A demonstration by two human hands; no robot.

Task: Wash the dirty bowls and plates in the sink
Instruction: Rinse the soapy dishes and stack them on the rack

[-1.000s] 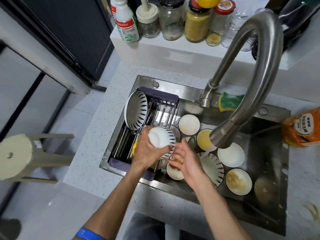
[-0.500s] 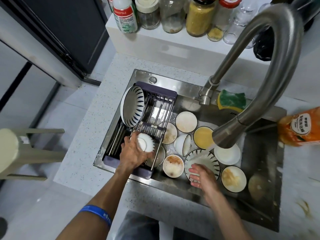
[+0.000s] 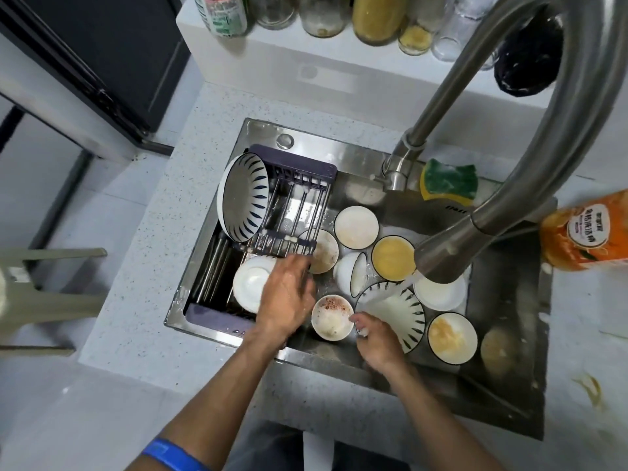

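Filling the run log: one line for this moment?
left hand: open above rack | right hand: grips striped plate | tap: running

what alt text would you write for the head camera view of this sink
Looking down into a steel sink full of dirty bowls, a person's right hand grips a striped plate under the running tap. The left hand hovers over a white bowl lying upside down in the drying rack, where a striped bowl stands on edge.
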